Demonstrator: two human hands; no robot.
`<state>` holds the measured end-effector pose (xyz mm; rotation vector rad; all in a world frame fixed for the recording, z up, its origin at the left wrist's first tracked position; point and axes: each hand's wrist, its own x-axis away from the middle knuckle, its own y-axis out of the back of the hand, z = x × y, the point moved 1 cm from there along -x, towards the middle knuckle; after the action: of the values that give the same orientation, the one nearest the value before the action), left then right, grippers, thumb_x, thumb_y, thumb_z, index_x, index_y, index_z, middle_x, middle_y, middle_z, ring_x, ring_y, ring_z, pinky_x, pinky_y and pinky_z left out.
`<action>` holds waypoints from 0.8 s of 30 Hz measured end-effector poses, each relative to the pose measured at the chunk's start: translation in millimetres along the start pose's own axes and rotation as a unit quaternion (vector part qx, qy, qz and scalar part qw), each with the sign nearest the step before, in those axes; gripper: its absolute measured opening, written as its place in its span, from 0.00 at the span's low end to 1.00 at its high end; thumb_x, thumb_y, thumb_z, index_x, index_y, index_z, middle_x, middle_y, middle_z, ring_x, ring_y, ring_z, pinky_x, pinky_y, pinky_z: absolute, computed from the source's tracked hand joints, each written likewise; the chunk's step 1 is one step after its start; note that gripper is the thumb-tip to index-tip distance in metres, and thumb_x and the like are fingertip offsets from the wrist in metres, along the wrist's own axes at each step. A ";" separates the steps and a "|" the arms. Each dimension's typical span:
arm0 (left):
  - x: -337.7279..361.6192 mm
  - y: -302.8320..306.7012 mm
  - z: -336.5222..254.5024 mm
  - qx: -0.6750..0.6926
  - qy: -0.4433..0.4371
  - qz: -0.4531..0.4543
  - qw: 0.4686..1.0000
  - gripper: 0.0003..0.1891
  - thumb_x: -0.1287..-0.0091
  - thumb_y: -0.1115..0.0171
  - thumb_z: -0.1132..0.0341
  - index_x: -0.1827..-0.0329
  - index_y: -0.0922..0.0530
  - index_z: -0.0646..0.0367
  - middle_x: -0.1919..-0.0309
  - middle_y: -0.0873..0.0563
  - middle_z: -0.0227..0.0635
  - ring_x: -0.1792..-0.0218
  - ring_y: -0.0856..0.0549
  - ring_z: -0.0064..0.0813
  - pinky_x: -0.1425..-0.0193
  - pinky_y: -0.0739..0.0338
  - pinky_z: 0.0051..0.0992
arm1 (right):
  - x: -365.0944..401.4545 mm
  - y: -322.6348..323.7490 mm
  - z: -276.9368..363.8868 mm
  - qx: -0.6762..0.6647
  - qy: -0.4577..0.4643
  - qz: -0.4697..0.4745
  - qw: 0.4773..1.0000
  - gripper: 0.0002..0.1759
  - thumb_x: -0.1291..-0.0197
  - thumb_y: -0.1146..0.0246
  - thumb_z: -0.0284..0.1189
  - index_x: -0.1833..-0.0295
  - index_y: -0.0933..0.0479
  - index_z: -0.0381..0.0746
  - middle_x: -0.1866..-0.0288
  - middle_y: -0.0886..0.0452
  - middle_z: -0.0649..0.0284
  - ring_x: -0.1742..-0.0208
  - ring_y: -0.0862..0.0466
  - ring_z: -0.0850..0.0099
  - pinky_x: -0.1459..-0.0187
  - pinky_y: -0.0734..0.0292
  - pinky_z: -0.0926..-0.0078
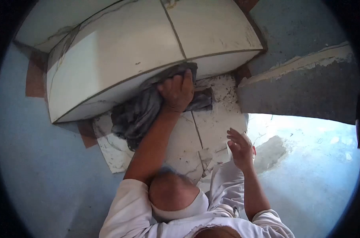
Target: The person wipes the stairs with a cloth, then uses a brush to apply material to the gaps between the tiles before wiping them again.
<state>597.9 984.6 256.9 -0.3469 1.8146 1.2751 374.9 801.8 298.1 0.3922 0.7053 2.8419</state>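
Note:
A dark grey cloth (pixel 138 115) is bunched under my left hand (pixel 177 90), against the front edge of a tiled step (pixel 128 43). The fingers of that hand are curled on the cloth and press it to the edge just below the joint between two white tiles. Part of the cloth hangs down over the lower tiles (pixel 184 131). My right hand (pixel 240 146) is raised at the right near my knee, its fingers apart, holding nothing.
Blue-grey wall (pixel 37 158) lies at the left. A grey ledge (pixel 299 91) with a rough plaster edge juts in at the right, above a bright pale blue surface (pixel 307 178). Reddish-brown strips (pixel 35 77) border the step. My bent knee (pixel 174 192) is below the cloth.

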 end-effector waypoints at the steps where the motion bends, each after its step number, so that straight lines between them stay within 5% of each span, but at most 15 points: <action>1: 18.6 -7.0 3.0 0.038 -0.022 0.052 0.998 0.28 0.57 0.35 0.67 0.47 0.24 0.53 0.70 0.25 0.38 0.64 0.27 0.43 0.60 0.41 0.44 | 2.5 -1.6 4.0 -0.008 -0.004 -0.001 1.000 0.25 0.41 0.35 0.23 0.38 0.28 0.35 0.46 0.18 0.54 0.48 0.17 0.67 0.47 0.22 0.70; 5: -6.7 23.4 -1.0 0.067 0.035 0.070 0.995 0.20 0.50 0.38 0.65 0.51 0.21 0.50 0.73 0.26 0.28 0.67 0.27 0.33 0.63 0.41 0.40 | 6.2 6.9 20.9 -0.015 0.038 0.001 0.999 0.21 0.36 0.39 0.26 0.38 0.29 0.33 0.46 0.19 0.55 0.46 0.18 0.69 0.45 0.23 0.71; 7: -37.9 40.3 0.2 0.080 0.042 -0.090 0.992 0.26 0.56 0.35 0.68 0.49 0.22 0.53 0.69 0.25 0.39 0.66 0.28 0.42 0.62 0.41 0.44 | 5.1 9.2 15.1 -0.014 0.027 -0.017 0.999 0.23 0.38 0.37 0.26 0.38 0.28 0.33 0.45 0.19 0.55 0.47 0.17 0.67 0.46 0.23 0.71; 12: 8.2 12.1 4.4 0.030 -0.037 0.040 0.998 0.23 0.54 0.34 0.69 0.50 0.22 0.53 0.67 0.22 0.38 0.63 0.26 0.42 0.62 0.39 0.45 | 10.4 4.9 5.3 -0.045 0.010 -0.047 0.998 0.23 0.40 0.36 0.27 0.39 0.27 0.33 0.45 0.19 0.55 0.47 0.17 0.66 0.47 0.23 0.70; 14: 4.6 21.9 -5.2 0.093 0.033 0.185 0.978 0.20 0.51 0.34 0.69 0.52 0.23 0.55 0.64 0.20 0.40 0.61 0.22 0.44 0.61 0.35 0.45 | 9.0 -3.0 10.3 -0.035 0.003 -0.042 0.998 0.22 0.40 0.36 0.27 0.40 0.26 0.32 0.46 0.18 0.54 0.47 0.17 0.65 0.46 0.23 0.69; 15: 6.9 29.6 -10.8 0.094 0.029 0.186 0.978 0.20 0.51 0.34 0.69 0.52 0.23 0.55 0.64 0.20 0.40 0.61 0.22 0.44 0.61 0.35 0.45 | 7.9 -8.6 14.1 -0.037 0.001 -0.045 0.998 0.22 0.40 0.36 0.27 0.40 0.26 0.32 0.46 0.18 0.54 0.47 0.17 0.65 0.46 0.23 0.69; 18: -21.5 82.3 -30.2 0.336 0.109 0.231 0.907 0.16 0.44 0.33 0.67 0.54 0.24 0.58 0.62 0.19 0.45 0.58 0.19 0.47 0.52 0.29 0.37 | -19.8 -36.1 33.4 -0.060 0.027 -0.001 0.998 0.26 0.40 0.37 0.26 0.36 0.30 0.33 0.39 0.23 0.53 0.41 0.21 0.65 0.43 0.25 0.69; 20: -25.5 114.4 -36.4 0.411 0.112 0.258 0.867 0.15 0.41 0.34 0.65 0.53 0.25 0.59 0.62 0.19 0.47 0.58 0.18 0.48 0.49 0.28 0.35 | -37.3 -55.2 42.2 -0.174 0.069 -0.116 0.976 0.30 0.39 0.39 0.26 0.31 0.36 0.34 0.35 0.29 0.52 0.35 0.27 0.64 0.39 0.30 0.69; 21: -28.7 130.3 -36.7 0.492 0.122 0.306 0.806 0.15 0.39 0.35 0.65 0.52 0.25 0.59 0.61 0.19 0.44 0.56 0.18 0.43 0.48 0.28 0.32 | -40.5 -57.8 46.0 -0.174 0.069 -0.118 0.975 0.30 0.39 0.39 0.26 0.31 0.36 0.34 0.35 0.29 0.52 0.35 0.27 0.64 0.39 0.30 0.69; 22: -32.4 139.4 -36.3 0.566 0.131 0.350 0.735 0.15 0.37 0.35 0.65 0.50 0.26 0.60 0.61 0.19 0.42 0.55 0.18 0.39 0.46 0.29 0.30 | -43.4 -59.4 52.1 -0.202 0.163 -0.098 0.961 0.32 0.40 0.39 0.26 0.31 0.38 0.34 0.35 0.31 0.52 0.35 0.29 0.65 0.39 0.31 0.70; 23: -36.9 142.2 -35.7 0.567 0.128 0.348 0.736 0.15 0.37 0.35 0.65 0.50 0.26 0.60 0.61 0.19 0.42 0.55 0.18 0.39 0.46 0.29 0.30 | -45.3 -60.2 57.4 -0.227 0.257 -0.077 0.936 0.33 0.40 0.38 0.27 0.30 0.40 0.34 0.35 0.32 0.53 0.35 0.31 0.66 0.38 0.33 0.71; 24: -39.0 143.9 -36.9 0.624 0.146 0.365 0.675 0.15 0.36 0.36 0.65 0.49 0.26 0.59 0.59 0.20 0.39 0.54 0.20 0.34 0.46 0.29 0.28 | -39.3 -56.7 55.6 -0.224 0.259 -0.076 0.937 0.33 0.40 0.38 0.27 0.30 0.40 0.34 0.35 0.32 0.53 0.35 0.31 0.66 0.38 0.33 0.71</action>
<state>509.6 1006.1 380.7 1.0960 2.7579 0.0855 435.2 865.5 310.0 -0.4741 0.1228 2.8417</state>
